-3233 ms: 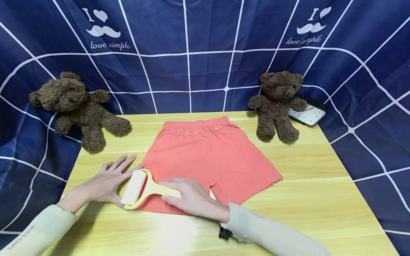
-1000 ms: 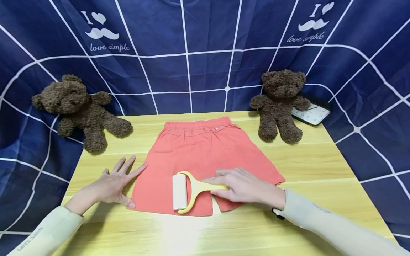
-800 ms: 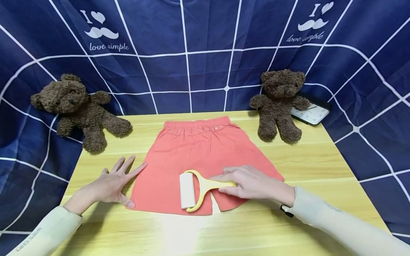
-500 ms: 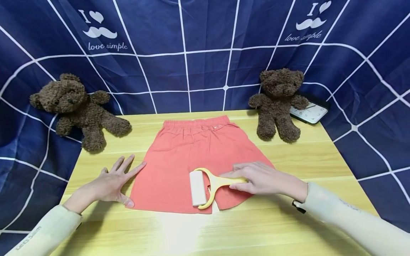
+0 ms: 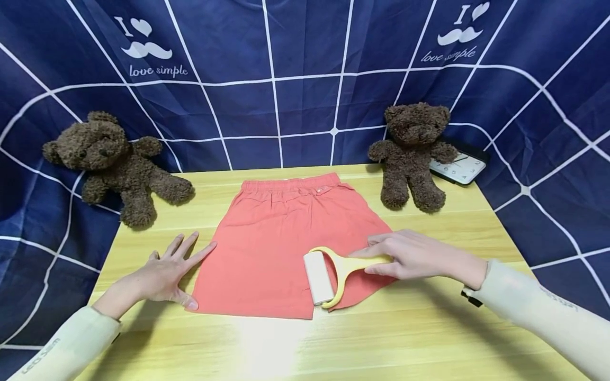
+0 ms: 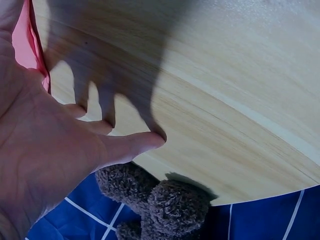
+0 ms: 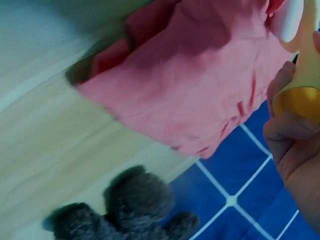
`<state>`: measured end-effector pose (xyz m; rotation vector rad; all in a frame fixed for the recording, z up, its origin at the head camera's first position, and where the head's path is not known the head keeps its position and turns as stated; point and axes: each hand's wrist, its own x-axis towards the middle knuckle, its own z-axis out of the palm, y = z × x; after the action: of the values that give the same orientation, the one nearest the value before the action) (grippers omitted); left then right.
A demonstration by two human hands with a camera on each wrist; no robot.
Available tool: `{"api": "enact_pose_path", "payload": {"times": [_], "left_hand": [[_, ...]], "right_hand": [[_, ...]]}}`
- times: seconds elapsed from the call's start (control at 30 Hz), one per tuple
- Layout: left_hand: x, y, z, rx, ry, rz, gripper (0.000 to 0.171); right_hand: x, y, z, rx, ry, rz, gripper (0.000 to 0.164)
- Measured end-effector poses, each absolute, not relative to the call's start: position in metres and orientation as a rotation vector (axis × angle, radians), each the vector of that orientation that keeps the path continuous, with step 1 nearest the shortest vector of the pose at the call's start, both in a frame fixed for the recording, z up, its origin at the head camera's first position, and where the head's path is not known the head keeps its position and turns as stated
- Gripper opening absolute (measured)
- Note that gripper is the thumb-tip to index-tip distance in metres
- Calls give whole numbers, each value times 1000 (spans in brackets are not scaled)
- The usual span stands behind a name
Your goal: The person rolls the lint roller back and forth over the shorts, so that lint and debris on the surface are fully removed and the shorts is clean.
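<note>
A pair of coral-red shorts [image 5: 267, 248] lies spread flat on the wooden table, waistband away from me. My right hand [image 5: 414, 255] grips the yellow handle of a lint roller [image 5: 350, 265]. Its white roll [image 5: 319, 278] rests over the gap between the two legs, near the hem. In the right wrist view the handle's end [image 7: 300, 102] shows between the fingers and thumb. My left hand [image 5: 162, 276] is spread at the left edge of the shorts, with a fingertip and the thumb touching the fabric. The left wrist view shows its other fingers [image 6: 135, 145] extended over bare wood.
One brown teddy bear [image 5: 119, 164] leans at the back left. Another teddy bear [image 5: 413, 153] sits at the back right, partly covering a white-faced clock [image 5: 459, 166]. A dark blue cloth with white lines [image 5: 305, 106] hangs behind the wooden table [image 5: 200, 349].
My right hand has drawn the lint roller rightward across the shorts, from the left leg's outer edge to the gap between the legs. The left hand has stayed at the left edge.
</note>
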<state>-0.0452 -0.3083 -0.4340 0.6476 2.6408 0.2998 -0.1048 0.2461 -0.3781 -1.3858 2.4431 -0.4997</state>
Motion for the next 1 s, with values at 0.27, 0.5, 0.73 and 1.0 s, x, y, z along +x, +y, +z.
{"api": "enact_pose_path", "payload": {"times": [0.27,0.5,0.73,1.0], "left_hand": [[-43,-313,-435,632,2640,288,143],[-41,-314,-434,633,2636,309,142],[-42,-316,-432,638,2644,300,143],[-41,-317,-433,623,2634,307,142]], "right_hand": [[-114,280,-379,-1348,2463,-474,39],[-114,308,-372,-1410,2520,-431,41],[-113,341,-368,-1340,2547,-413,46],[-111,374,-356,-1267,2619,-286,43]]}}
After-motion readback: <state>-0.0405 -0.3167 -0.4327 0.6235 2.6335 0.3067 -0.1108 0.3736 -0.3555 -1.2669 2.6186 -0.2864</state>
